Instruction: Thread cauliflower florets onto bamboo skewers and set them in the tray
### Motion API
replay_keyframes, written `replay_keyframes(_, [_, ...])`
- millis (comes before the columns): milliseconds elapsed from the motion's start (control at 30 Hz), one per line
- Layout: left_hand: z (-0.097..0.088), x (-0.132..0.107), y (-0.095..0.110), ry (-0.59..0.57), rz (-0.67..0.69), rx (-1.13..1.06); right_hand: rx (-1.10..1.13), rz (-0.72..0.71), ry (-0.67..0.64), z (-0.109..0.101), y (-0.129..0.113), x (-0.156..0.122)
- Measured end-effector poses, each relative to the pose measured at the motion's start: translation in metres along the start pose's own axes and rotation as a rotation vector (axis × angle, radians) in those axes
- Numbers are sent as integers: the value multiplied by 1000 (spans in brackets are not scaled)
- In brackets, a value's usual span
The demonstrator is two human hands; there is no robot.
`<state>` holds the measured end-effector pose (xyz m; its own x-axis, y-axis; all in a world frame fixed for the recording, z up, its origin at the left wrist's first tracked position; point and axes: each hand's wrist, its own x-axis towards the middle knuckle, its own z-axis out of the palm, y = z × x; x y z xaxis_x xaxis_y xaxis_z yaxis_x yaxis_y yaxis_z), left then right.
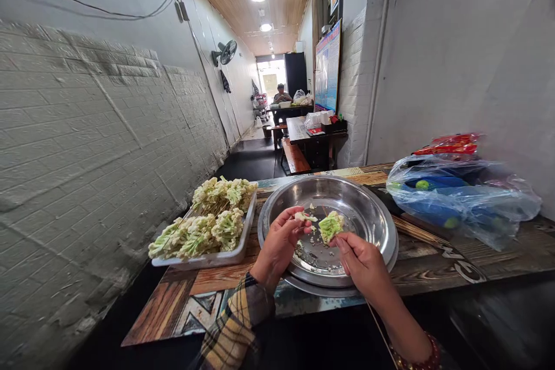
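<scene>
Over a wide steel basin (381, 225), my left hand (280, 238) pinches a small pale cauliflower floret (304, 217) between thumb and fingers. Close to it on the right, my right hand (363, 260) is closed on a cauliflower skewer (330, 226). Its green-white florets stick out above my fingertips, and a thin stick trails below the hand. The two pieces are apart. Small cauliflower crumbs lie in the basin's bottom. To the left, a white tray (236, 255) carries a heap of skewered cauliflower (214, 225).
Several bare bamboo skewers (418, 229) lie right of the basin. Behind them rests a clear plastic bag (468, 196) with green round things inside, near a red packet (453, 143). A brick-patterned wall (87, 156) runs along the left. Far back, a person (281, 94) sits at another table.
</scene>
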<state>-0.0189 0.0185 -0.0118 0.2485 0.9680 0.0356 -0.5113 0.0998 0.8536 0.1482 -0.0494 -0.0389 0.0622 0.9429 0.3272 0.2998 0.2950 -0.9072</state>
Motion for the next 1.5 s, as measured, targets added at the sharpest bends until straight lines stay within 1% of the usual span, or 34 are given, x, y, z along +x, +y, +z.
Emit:
replay_keyframes(100, [-1, -1, -1, -13, 10, 1, -57, -38, -51, 0, -2, 1])
replay_keyframes(233, [-4, -1, -5, -3, 92, 27, -106, -54, -133, 1, -6, 2])
replay_keyframes(333, [-6, 1, -6, 16, 123, 27, -131, -61, -174, 1, -8, 2])
replay_keyframes(567, [-4, -1, -2, 49, 116, 21, -185, -56, -200, 0, -10, 1])
replay_keyframes(867, [-8, 0, -2, 98, 91, -88, -227, -68, -242, 2, -12, 2])
replay_keyframes(1167, [-7, -3, -1, 78, 88, -110, -263, -96, -236, 2, -12, 1])
replay_keyframes(1400, [-8, -3, -3, 58, 129, -86, -312, -91, -228, 3, -12, 2])
replay_keyframes(1500, [-7, -3, -3, 68, 157, -75, -319, -75, -233, 3, -14, 2])
